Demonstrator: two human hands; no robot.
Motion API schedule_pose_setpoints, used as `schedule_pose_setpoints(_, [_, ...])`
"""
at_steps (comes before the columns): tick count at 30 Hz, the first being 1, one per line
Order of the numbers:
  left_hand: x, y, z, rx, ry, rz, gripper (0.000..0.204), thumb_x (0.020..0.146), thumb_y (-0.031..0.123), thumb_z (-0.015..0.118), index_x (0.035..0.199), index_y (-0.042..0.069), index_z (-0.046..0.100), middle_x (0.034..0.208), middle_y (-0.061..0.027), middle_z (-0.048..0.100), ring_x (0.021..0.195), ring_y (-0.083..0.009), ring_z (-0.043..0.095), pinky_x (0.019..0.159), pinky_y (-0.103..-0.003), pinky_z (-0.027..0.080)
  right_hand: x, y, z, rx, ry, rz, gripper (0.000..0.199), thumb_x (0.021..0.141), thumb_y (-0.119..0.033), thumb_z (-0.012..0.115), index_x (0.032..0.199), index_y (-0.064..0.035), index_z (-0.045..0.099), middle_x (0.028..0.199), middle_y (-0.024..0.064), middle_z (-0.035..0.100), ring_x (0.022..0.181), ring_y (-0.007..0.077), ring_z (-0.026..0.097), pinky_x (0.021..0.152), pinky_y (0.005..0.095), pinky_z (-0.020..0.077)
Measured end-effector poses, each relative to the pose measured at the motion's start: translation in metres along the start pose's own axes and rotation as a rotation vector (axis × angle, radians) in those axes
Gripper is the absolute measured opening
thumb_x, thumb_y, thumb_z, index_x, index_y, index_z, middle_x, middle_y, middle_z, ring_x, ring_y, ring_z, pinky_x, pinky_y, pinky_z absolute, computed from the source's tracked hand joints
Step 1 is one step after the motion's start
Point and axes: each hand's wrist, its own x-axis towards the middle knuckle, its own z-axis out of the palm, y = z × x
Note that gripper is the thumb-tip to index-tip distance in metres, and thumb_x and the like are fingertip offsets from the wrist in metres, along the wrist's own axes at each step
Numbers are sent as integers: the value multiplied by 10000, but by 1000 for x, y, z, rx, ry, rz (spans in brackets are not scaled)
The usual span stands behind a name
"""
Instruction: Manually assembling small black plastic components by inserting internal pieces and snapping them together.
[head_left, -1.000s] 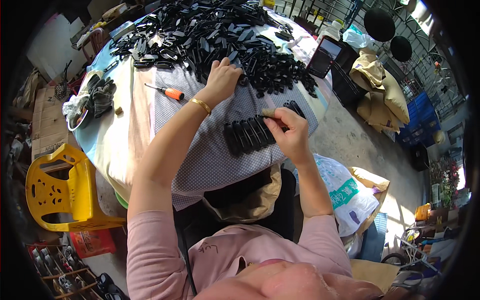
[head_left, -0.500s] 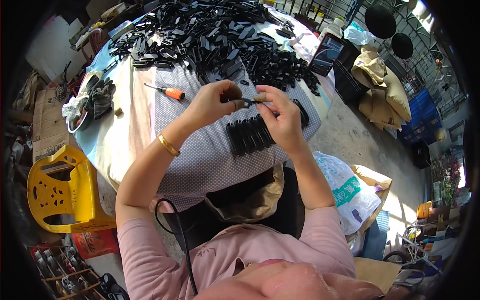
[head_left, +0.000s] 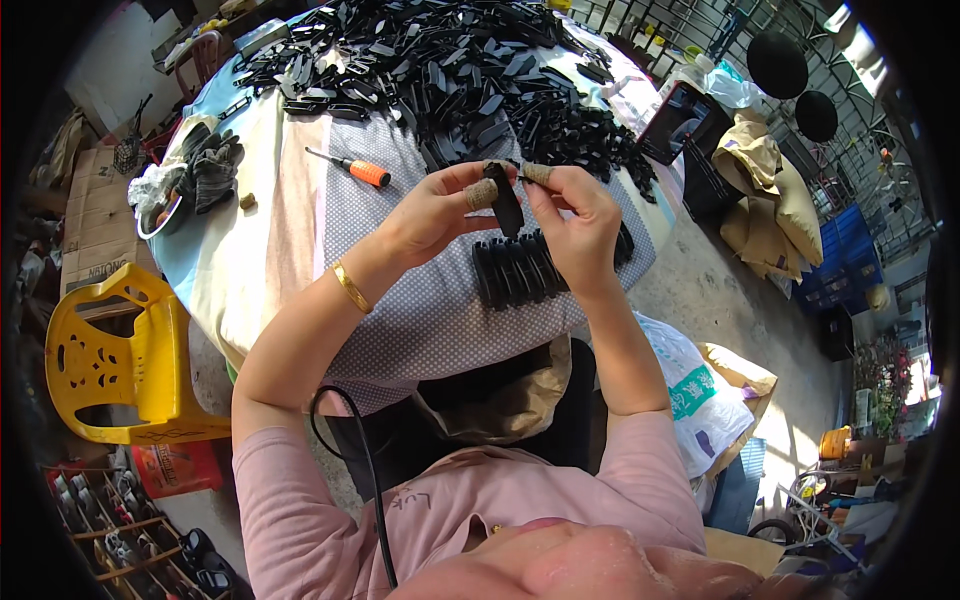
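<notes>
My left hand [head_left: 437, 212] pinches a long black plastic piece [head_left: 509, 208], which hangs tilted between thumb and fingers. Close by its upper end, my right hand [head_left: 578, 215] has thumb and forefinger pressed together on a small dark part, too small to name. Tan wraps cover some fingertips on both hands. Just below my hands, a row of matching black plastic pieces [head_left: 515, 274] stands side by side on the dotted cloth; my right hand hides some of it. Beyond lies a big heap of loose black plastic pieces [head_left: 430, 85].
An orange-handled screwdriver [head_left: 368, 173] lies on the cloth-covered table [head_left: 275, 215], left of my hands. Dark gloves [head_left: 213, 170] rest near its left edge. A phone [head_left: 680, 122] stands at the far right. A yellow chair [head_left: 150, 365] is at left, a plastic bag [head_left: 690, 390] at right.
The black piece in my left hand has turned and now shows its long side, hanging downward. My right thumb and forefinger stay by its end. The whole view has shifted slightly.
</notes>
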Motion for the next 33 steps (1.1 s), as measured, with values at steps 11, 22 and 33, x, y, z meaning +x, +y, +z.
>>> schedule_pose_setpoints(11, [-5, -3, 4, 153, -27, 10, 363, 888, 180, 547, 1209, 22, 484, 1047, -37, 579, 929, -112, 579, 764, -265, 521, 5, -3, 6, -390, 48, -424, 145, 634, 26, 674, 736, -5, 576, 758, 96, 581, 638, 255, 580, 543, 313, 473])
schedule_pose_setpoints(22, [-4, -4, 3, 237, -18, 34, 373, 905, 196, 519, 1221, 3, 470, 1053, -42, 577, 932, -109, 576, 801, -266, 503, -1, 0, 5, -345, 7, -365, 139, 661, 21, 664, 785, 23, 601, 795, 101, 592, 659, 254, 585, 568, 312, 480])
schedule_pose_setpoints(33, [-10, 8, 10, 227, 23, 102, 330, 899, 189, 528, 1178, 11, 518, 966, -19, 600, 866, -84, 585, 765, -233, 508, 0, -20, 2, -270, -164, -370, 176, 722, -42, 638, 872, 45, 612, 925, 130, 553, 800, 263, 561, 656, 324, 467])
